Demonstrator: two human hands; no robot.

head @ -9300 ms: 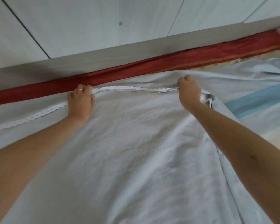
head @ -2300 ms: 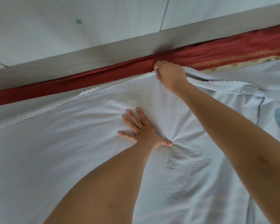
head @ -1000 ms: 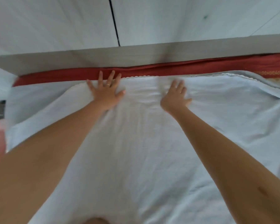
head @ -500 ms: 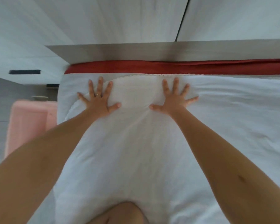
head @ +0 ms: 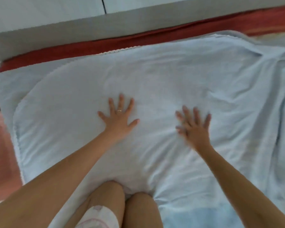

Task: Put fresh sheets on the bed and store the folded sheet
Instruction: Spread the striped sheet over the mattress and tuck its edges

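A pale blue-white sheet [head: 155,76] with a white lace trim lies spread over the bed, creased toward the right. My left hand [head: 119,119], with a ring, presses flat on the sheet, fingers spread. My right hand [head: 193,127] is also spread open on the sheet, blurred by motion. Neither hand holds anything. My bare knees [head: 122,204] rest on the sheet at the bottom. A red underlayer [head: 138,41] shows along the far edge of the bed.
A grey bed frame rail [head: 89,28] runs along the far side, with white wall panels behind it. A pink object [head: 2,153] stands beside the bed on the left. A light blue stripe [head: 196,216] shows at the lower right.
Both hands have slid back from the far lace edge toward me, staying flat on the sheet. The view has dropped, so my knees now show.
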